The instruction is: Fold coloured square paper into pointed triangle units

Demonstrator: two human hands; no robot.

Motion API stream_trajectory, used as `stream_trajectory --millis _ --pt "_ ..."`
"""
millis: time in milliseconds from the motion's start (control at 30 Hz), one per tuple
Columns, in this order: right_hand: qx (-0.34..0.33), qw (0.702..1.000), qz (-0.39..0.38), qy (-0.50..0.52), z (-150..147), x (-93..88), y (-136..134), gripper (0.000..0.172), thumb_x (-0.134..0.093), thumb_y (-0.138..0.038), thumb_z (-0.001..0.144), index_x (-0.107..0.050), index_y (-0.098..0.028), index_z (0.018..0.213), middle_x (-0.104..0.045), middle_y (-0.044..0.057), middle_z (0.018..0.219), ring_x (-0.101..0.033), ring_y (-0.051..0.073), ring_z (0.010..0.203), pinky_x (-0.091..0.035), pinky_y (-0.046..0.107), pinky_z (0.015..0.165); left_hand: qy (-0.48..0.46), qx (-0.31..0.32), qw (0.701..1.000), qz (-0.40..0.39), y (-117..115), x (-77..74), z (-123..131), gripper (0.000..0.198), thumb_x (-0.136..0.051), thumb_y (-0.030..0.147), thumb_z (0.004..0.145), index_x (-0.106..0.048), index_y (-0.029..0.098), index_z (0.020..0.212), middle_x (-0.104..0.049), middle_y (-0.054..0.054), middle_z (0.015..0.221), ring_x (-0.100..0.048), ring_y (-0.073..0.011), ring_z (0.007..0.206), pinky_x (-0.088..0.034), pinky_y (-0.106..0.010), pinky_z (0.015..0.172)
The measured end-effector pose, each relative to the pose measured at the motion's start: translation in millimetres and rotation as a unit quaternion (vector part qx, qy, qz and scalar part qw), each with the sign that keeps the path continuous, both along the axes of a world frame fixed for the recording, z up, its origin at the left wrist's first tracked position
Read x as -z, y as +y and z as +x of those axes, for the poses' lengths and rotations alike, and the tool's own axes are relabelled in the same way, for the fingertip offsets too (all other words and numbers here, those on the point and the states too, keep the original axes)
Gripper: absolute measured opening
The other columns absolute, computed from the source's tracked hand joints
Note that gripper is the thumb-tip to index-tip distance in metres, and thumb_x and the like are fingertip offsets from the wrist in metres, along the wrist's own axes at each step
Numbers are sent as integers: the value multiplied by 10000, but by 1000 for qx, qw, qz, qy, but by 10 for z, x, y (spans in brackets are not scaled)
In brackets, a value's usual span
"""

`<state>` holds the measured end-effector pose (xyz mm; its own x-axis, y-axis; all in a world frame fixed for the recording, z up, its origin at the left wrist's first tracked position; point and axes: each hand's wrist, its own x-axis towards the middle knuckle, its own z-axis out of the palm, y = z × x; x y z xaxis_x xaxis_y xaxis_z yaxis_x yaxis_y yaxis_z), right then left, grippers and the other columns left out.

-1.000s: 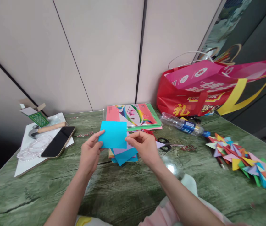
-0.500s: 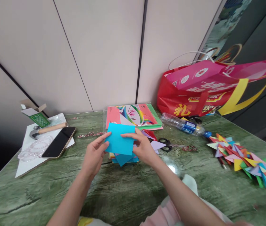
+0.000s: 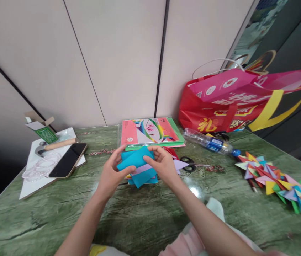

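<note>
A blue sheet of paper (image 3: 136, 158), doubled over into a tilted strip, is held in the air between my two hands. My left hand (image 3: 112, 173) pinches its left end, thumb on the near face. At the right end, my right hand (image 3: 163, 164) grips it with thumb in front and fingers behind. Below it lies a stack of coloured paper (image 3: 143, 177), blue on top with a lilac piece showing, partly covered by the held sheet. Lilac and red folded pieces (image 3: 180, 165) lie just beyond my right hand, beside black-handled scissors (image 3: 189, 164).
Paper packs (image 3: 150, 131) lie behind the hands. To the right are a plastic bottle (image 3: 211, 142), a chain of folded paper (image 3: 278, 179) and a red bag (image 3: 220, 103). On the left, a phone (image 3: 68, 160), hammer (image 3: 57, 145), beads (image 3: 42, 167) and small box (image 3: 43, 129) sit together.
The blue sheet was a flat, upright square and is now bent over into a tilted strip. Both thumbs have moved onto its near face.
</note>
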<state>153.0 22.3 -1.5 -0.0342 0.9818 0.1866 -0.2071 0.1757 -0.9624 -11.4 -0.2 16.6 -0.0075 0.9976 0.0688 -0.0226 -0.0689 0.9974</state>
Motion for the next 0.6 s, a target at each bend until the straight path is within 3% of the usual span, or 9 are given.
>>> stream_trajectory --millis 100,200,333,467,600 --pt "-40 999 5 0 -21 -15 -24 371 -672 -238 655 -533 -221 999 -612 -1 787 -560 148 718 -437 250 622 19 -26 999 -8 8 14 -1 462 -745 278 588 -645 203 1032 -653 -70 1034 -610 -265 885 -535 -309 622" --pt "-65 998 4 -2 -26 -27 -37 423 -649 -238 675 -518 -232 1077 -624 11 838 -576 158 737 -451 264 629 35 -48 998 5 17 32 -10 381 -741 271 584 -681 207 955 -679 -55 954 -620 -250 821 -522 -295 584" --pt "-48 999 1 -26 -38 -3 -40 330 -666 -263 667 -587 -216 984 -632 26 878 -581 176 799 -454 286 689 72 -57 996 21 9 28 -10 308 -734 278 590 -701 210 888 -693 -41 864 -619 -224 724 -508 -278 537" --pt "-22 999 -19 -34 -61 48 -45 239 -678 -289 659 -604 -208 872 -626 10 792 -570 164 715 -441 270 622 84 -69 994 9 -6 13 8 313 -746 291 571 -696 206 868 -691 -25 777 -598 -187 596 -486 -257 461" --pt "-10 999 -23 -25 -68 80 -43 228 -678 -231 651 -566 -209 848 -609 -6 732 -555 146 658 -428 251 579 68 -68 995 10 1 44 11 313 -755 288 566 -687 196 858 -685 -14 705 -607 -183 612 -503 -266 534"
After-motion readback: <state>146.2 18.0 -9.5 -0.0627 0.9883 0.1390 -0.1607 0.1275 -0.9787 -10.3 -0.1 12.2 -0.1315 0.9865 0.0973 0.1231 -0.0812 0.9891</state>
